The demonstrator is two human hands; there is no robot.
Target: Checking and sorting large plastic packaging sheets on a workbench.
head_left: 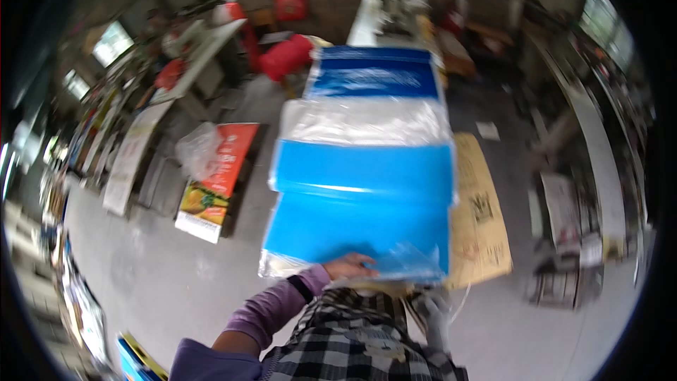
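Note:
My left hand [351,266], in a purple sleeve with a black band at the wrist, lies on the near edge of a glossy light-blue plastic sheet [360,222]. Its fingers stretch to the right over the clear film along that edge, slightly blurred. Beyond it, more light-blue plastic [363,166], a whitish clear strip [367,121] and a dark-blue printed piece [374,77] overlap in a row leading away from me. A tan cardboard sheet [479,212] with dark print sticks out on the right side beneath them. My right hand does not show.
On the left stands a red and yellow printed panel [222,183] with a crumpled clear bag [199,149] against it. Long workbenches run along the left [204,53] and right [589,148]. A red bundle [285,56] and a machine [396,10] are farther back.

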